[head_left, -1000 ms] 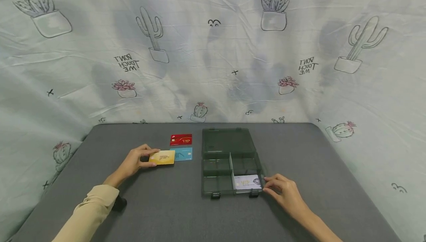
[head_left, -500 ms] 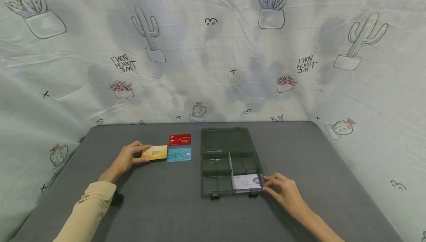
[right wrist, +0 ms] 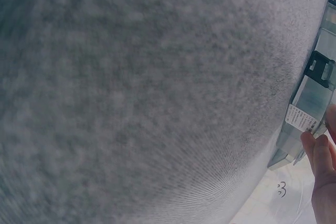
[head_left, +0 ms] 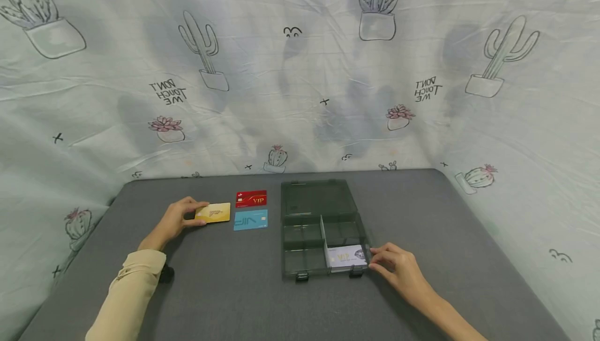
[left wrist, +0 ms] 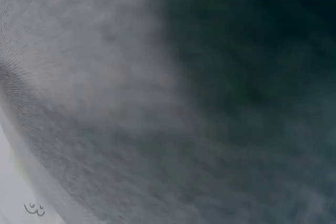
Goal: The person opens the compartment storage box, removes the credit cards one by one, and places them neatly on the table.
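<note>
My left hand (head_left: 177, 217) pinches a gold card (head_left: 214, 213) between thumb and fingers, at the left of the table. Beyond its right end lie a red VIP card (head_left: 251, 199) and, below that, a light blue card (head_left: 250, 219). A dark see-through plastic compartment box (head_left: 303, 247) stands in the middle with its lid (head_left: 319, 198) laid back. White VIP cards (head_left: 347, 256) fill its front right compartment. My right hand (head_left: 398, 270) holds the box's right wall near the front corner. The right wrist view shows these fingers (right wrist: 321, 153) at the box's edge; the left wrist view shows no hand.
A grey cloth-covered table (head_left: 244, 299) lies under everything. A pale curtain (head_left: 262, 70) with cactus drawings closes off the back and both sides. Two dark latches (head_left: 302, 277) stick out from the box's front. Something black (head_left: 166, 274) shows under my left wrist.
My left hand has drawn the gold card leftward and slightly away, off the blue card, which now shows whole. My right hand stays at the box. The head view has shifted slightly.
</note>
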{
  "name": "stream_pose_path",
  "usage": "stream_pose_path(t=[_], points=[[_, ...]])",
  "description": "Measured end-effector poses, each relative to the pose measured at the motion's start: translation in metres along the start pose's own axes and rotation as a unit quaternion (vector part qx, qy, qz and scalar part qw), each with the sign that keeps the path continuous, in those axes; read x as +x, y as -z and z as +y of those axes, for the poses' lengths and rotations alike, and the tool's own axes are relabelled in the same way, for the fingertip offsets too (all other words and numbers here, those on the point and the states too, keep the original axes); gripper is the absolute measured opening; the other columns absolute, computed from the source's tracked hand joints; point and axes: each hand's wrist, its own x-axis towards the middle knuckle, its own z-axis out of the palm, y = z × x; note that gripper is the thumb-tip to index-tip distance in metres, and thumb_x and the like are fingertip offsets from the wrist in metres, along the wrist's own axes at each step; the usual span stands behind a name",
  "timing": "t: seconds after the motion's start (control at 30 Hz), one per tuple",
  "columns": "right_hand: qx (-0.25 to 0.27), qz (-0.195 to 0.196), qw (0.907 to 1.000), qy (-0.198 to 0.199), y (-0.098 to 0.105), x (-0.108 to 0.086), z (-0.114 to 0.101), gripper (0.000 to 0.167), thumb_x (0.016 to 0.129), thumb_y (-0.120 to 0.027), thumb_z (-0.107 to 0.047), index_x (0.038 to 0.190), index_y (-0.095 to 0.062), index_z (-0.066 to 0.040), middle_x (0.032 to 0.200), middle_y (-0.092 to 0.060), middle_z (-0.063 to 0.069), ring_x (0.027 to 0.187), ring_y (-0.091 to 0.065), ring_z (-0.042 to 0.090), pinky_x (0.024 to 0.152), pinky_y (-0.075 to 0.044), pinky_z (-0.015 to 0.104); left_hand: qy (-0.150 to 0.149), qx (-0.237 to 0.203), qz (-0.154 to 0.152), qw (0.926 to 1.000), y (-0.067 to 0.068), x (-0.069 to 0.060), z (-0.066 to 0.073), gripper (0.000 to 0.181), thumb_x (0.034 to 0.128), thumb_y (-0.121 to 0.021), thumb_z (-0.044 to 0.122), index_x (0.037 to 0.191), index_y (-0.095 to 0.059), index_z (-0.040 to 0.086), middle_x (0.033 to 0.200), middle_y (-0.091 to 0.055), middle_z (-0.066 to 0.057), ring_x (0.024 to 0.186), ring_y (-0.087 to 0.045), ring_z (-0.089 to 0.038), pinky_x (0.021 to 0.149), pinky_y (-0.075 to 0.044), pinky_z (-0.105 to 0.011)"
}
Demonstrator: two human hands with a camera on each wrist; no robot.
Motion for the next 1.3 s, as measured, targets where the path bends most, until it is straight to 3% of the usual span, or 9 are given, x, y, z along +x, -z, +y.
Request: stream_pose_path(t=[0.27,0.43,0.6,0.73,1.3], points=[[0.010,-0.001,0.9999,0.000,0.001,0.000,0.000,0.023,0.064,-0.081,0.008,0.075,-0.070,-0.009,0.089,-0.066,0.007,0.079,-0.068,0.025,0.069,-0.055,0.023,0.005,0.000,0.006,1.0000,0.000,0.010,-0.013,0.047,0.0698,-0.083,0.006,0.112,-0.067,-0.007,0.088,-0.060,-0.012,0.084,-0.059,-0.032,0.075,-0.049,-0.051],[0.008,-0.004,1.0000,-0.001,0.001,0.001,0.000,0.023,0.064,-0.082,0.008,0.075,-0.071,-0.009,0.089,-0.066,0.006,0.079,-0.068,0.025,0.069,-0.055,0.023,0.022,-0.010,-0.009,0.9997,0.003,0.013,-0.020,0.047,0.0716,-0.082,0.009,0.114,-0.067,-0.005,0.090,-0.060,-0.012,0.086,-0.058,-0.031,0.077,-0.048,-0.051],[0.000,-0.003,1.0000,0.000,0.002,0.001,0.000,0.023,0.064,-0.082,0.008,0.074,-0.071,-0.010,0.089,-0.066,0.006,0.079,-0.068,0.024,0.070,-0.054,0.019,0.051,-0.033,-0.037,0.9975,0.007,0.019,-0.022,0.047,0.0759,-0.080,0.011,0.118,-0.065,-0.004,0.095,-0.059,-0.014,0.095,-0.058,-0.038,0.086,-0.047,-0.057],[0.003,-0.007,1.0000,0.002,0.003,0.002,0.000,0.023,0.064,-0.082,0.008,0.074,-0.070,-0.009,0.089,-0.066,0.007,0.079,-0.068,0.024,0.070,-0.054,0.019,0.063,-0.027,-0.053,0.9962,0.007,0.023,-0.024,0.047,0.0772,-0.080,0.013,0.119,-0.065,-0.003,0.097,-0.060,-0.015,0.094,-0.058,-0.036,0.085,-0.046,-0.057],[0.005,-0.019,0.9998,-0.007,0.004,0.004,-0.001,0.023,0.064,-0.082,0.008,0.074,-0.070,-0.010,0.089,-0.065,0.007,0.077,-0.069,0.019,0.068,-0.056,0.024,0.058,-0.038,-0.055,0.9961,0.007,0.031,-0.029,0.046,0.0765,-0.079,0.009,0.117,-0.065,-0.006,0.097,-0.060,-0.017,0.094,-0.058,-0.036,0.084,-0.050,-0.050]])
